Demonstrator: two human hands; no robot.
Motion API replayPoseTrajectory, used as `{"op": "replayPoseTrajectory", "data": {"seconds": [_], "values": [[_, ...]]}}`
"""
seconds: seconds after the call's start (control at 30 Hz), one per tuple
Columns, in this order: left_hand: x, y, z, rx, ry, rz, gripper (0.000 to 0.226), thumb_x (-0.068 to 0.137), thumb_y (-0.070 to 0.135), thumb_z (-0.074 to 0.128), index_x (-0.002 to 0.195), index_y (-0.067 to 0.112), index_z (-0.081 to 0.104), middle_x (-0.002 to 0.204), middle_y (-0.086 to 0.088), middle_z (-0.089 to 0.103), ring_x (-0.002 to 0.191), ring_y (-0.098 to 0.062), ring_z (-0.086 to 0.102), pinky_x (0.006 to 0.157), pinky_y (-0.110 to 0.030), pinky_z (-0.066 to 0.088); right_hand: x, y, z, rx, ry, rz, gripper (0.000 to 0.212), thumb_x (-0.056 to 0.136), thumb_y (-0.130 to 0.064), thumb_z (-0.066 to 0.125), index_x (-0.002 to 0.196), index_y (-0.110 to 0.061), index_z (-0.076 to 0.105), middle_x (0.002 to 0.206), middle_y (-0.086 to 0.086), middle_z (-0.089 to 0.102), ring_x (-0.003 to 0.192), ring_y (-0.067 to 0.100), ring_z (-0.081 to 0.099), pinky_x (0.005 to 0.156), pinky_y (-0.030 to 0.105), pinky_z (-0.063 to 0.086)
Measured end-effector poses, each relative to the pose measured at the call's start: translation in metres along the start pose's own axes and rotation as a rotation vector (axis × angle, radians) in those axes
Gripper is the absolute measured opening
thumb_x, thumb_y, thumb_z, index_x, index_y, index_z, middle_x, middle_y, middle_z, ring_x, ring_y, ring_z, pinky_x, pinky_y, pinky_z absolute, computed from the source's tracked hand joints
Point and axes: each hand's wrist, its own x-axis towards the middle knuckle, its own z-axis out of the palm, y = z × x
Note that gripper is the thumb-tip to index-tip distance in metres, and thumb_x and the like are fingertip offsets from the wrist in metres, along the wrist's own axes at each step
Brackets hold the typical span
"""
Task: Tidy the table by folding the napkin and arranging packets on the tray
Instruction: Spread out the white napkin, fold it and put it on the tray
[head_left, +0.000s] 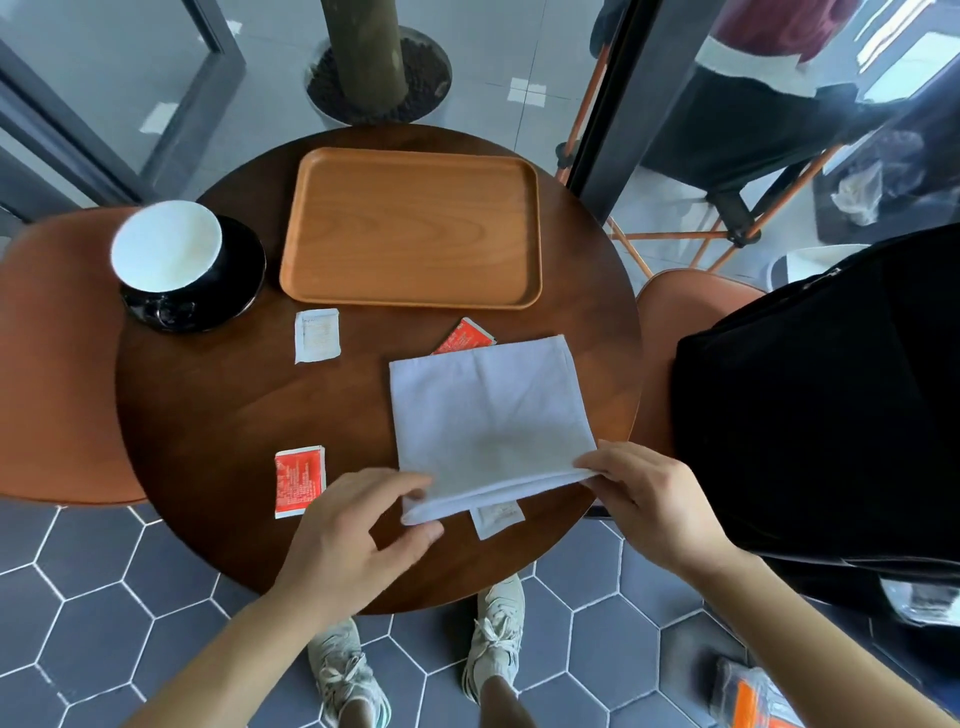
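Note:
A white napkin (488, 415), folded over once, lies on the right half of the round wooden table (218, 415). My left hand (353, 535) pinches its near left corner, and my right hand (649, 499) pinches its near right corner. Both corners are lifted a little off the table. A wooden tray (415, 228) sits bare at the far side. One red packet (298, 480) lies near my left hand. Another red packet (465, 336) pokes out from under the napkin's far edge. A white packet (317, 335) lies near the tray, and another white packet (497, 518) shows under the napkin's near edge.
A white cup on a black saucer (182, 265) stands at the table's far left. Orange chairs (57, 353) flank the table on both sides. A person in black (831, 405) stands close on the right. A plant pot (379, 78) is behind the table.

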Motion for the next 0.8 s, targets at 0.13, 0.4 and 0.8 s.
{"op": "replayPoseTrajectory", "data": {"seconds": [0.13, 0.4, 0.8], "values": [[0.002, -0.011, 0.004, 0.051, -0.147, -0.033, 0.065, 0.071, 0.038, 0.087, 0.129, 0.025, 0.061, 0.137, 0.015, 0.056, 0.134, -0.005, 0.046, 0.104, -0.027, 0.038, 0.009, -0.002, -0.002, 0.163, -0.01, 0.163, 0.01, 0.091, -0.01, 0.071, 0.098, -0.017, 0.073, 0.088, -0.014, 0.071, 0.079, 0.011, 0.069, 0.068, 0.032, 0.055], [0.022, -0.011, 0.002, -0.004, 0.059, -0.235, 0.014, 0.092, 0.025, 0.069, 0.101, 0.016, 0.074, 0.076, 0.013, 0.068, 0.058, -0.005, 0.058, 0.055, -0.014, 0.042, 0.037, -0.004, -0.005, 0.314, 0.037, 0.253, 0.032, 0.091, -0.008, 0.071, 0.092, -0.04, 0.069, 0.085, -0.019, 0.071, 0.077, 0.006, 0.068, 0.069, 0.013, 0.049], [0.038, 0.002, 0.016, -0.22, 0.288, -0.603, 0.016, 0.089, 0.024, 0.072, 0.101, 0.03, 0.063, 0.089, 0.022, 0.065, 0.077, 0.013, 0.061, 0.06, -0.002, 0.048, 0.117, -0.002, 0.017, 0.064, 0.053, 0.252, 0.007, 0.094, -0.018, 0.067, 0.1, -0.017, 0.069, 0.085, -0.015, 0.063, 0.077, 0.0, 0.057, 0.065, 0.002, 0.038]]}}
